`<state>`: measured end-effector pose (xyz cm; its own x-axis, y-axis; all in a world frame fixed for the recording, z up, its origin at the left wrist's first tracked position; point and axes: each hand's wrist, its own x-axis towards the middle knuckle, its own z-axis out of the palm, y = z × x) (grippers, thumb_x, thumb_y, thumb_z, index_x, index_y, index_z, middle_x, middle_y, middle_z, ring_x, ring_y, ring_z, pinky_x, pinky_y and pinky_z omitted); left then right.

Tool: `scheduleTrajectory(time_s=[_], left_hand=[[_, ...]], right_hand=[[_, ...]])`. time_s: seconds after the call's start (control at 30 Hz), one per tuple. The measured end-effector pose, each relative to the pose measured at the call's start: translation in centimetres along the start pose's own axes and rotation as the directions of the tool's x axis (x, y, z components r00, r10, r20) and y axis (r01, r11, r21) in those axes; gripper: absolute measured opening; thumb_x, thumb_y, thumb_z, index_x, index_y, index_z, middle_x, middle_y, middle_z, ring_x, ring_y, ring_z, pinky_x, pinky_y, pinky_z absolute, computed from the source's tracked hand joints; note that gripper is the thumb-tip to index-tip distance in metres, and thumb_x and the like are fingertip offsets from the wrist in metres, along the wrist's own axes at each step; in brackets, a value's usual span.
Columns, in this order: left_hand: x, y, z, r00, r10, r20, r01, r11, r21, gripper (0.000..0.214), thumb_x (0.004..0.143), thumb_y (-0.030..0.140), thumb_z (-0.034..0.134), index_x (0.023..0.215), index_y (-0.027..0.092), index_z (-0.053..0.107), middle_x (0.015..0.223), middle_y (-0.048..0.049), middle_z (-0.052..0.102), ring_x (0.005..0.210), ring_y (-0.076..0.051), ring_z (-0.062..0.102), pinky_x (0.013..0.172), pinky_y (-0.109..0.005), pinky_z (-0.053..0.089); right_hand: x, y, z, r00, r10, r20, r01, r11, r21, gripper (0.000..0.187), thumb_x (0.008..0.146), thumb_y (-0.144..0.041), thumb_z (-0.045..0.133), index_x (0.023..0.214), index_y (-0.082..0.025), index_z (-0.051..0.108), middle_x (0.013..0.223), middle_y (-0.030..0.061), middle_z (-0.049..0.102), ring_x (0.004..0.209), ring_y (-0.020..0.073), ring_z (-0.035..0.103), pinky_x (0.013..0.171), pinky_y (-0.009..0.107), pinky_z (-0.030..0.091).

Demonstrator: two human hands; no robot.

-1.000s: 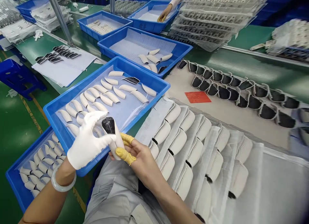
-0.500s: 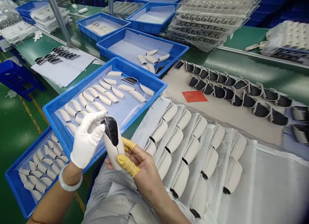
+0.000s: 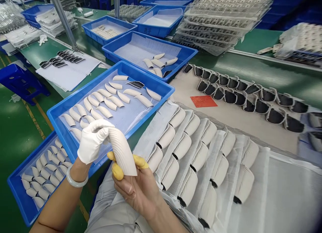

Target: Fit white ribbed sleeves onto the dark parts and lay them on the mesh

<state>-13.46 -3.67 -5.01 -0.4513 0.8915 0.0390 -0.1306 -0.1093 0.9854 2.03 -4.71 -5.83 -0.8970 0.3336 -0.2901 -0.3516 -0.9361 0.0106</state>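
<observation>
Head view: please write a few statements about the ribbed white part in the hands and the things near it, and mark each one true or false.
1. The left hand and the right hand both hold the ribbed white part. True.
2. The left hand wears a white glove. True.
3. The right hand wears a full white glove. False: it is bare, with yellow finger cots on some fingertips.
4. The blue tray beyond the hands holds only black pieces. False: nearly all are white ribbed pieces, and one is dark.
5. A red card lies beside the rows of dark shells. True.
</observation>
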Motion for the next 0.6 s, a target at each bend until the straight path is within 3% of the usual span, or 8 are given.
scheduleTrajectory(time_s=[0.07, 0.13, 0.23, 0.33, 0.43, 0.6], left_hand=[[0.1, 0.2, 0.1, 0.999, 0.003, -0.033, -0.001, 0.999, 0.045, 0.026, 0.066, 0.041, 0.076, 0.062, 0.017, 0.066, 0.058, 0.0012, 0.060, 0.043, -0.008, 0.049, 0.041, -0.021, 0.040], [0.2, 0.7, 0.2, 0.998, 0.034, -0.046, -0.026, 0.988, 0.154, 0.019, 0.064, 0.031, 0.078, 0.059, 0.017, 0.066, 0.057, 0.0022, 0.060, 0.043, -0.007, 0.047, 0.042, -0.021, 0.040], [0.2, 1.7, 0.3, 0.998, 0.052, 0.018, -0.055, 0.931, 0.360, 0.010, 0.063, 0.019, 0.076, 0.059, 0.018, 0.067, 0.060, 0.0021, 0.063, 0.057, -0.011, 0.056, 0.054, -0.022, 0.047], [0.0, 2.4, 0.5, 0.995, -0.011, 0.101, -0.040, 0.870, 0.492, 0.010, 0.064, 0.020, 0.074, 0.059, 0.018, 0.065, 0.061, 0.0019, 0.064, 0.062, -0.013, 0.058, 0.059, -0.023, 0.049], [-0.3, 2.7, 0.7, 0.986, -0.090, 0.139, 0.004, 0.853, 0.523, 0.011, 0.064, 0.025, 0.075, 0.067, 0.019, 0.066, 0.068, 0.0003, 0.065, 0.066, -0.015, 0.060, 0.061, -0.026, 0.050], [-0.7, 2.6, 0.7, 0.972, -0.197, 0.132, 0.113, 0.876, 0.470, 0.018, 0.063, 0.027, 0.077, 0.075, 0.019, 0.067, 0.076, -0.0016, 0.066, 0.072, -0.017, 0.062, 0.067, -0.029, 0.052]], right_hand=[[0.0, 0.2, -0.1, 0.999, -0.005, -0.036, 0.001, 0.994, -0.109, 0.042, 0.082, -0.045, 0.053, 0.097, -0.009, 0.068, 0.065, 0.0041, 0.066, 0.043, 0.0096, 0.054, 0.038, 0.019, 0.039], [-0.2, 0.2, -0.1, 0.991, -0.113, -0.078, 0.078, 0.932, -0.353, 0.049, 0.084, -0.054, 0.050, 0.098, -0.011, 0.067, 0.069, 0.0057, 0.067, 0.050, 0.0128, 0.059, 0.047, 0.023, 0.046], [-0.8, -0.4, 0.3, 0.928, -0.363, -0.090, 0.193, 0.672, -0.715, 0.055, 0.078, -0.059, 0.060, 0.112, -0.015, 0.060, 0.086, 0.0075, 0.067, 0.063, 0.0150, 0.062, 0.063, 0.030, 0.051], [-1.2, -0.8, 0.6, 0.900, -0.425, -0.098, 0.138, 0.492, -0.860, 0.060, 0.072, -0.052, 0.071, 0.120, -0.020, 0.054, 0.096, 0.0074, 0.065, 0.069, 0.0162, 0.061, 0.060, 0.030, 0.052], [-1.3, -1.0, 0.7, 0.914, -0.391, -0.114, 0.090, 0.467, -0.880, 0.052, 0.075, -0.050, 0.068, 0.115, -0.019, 0.056, 0.092, 0.0070, 0.064, 0.065, 0.0151, 0.061, 0.061, 0.032, 0.054], [-1.3, -0.9, 0.3, 0.939, -0.314, -0.137, 0.073, 0.575, -0.815, 0.057, 0.074, -0.049, 0.070, 0.118, -0.018, 0.053, 0.085, 0.0052, 0.065, 0.065, 0.0174, 0.065, 0.053, 0.029, 0.056]])
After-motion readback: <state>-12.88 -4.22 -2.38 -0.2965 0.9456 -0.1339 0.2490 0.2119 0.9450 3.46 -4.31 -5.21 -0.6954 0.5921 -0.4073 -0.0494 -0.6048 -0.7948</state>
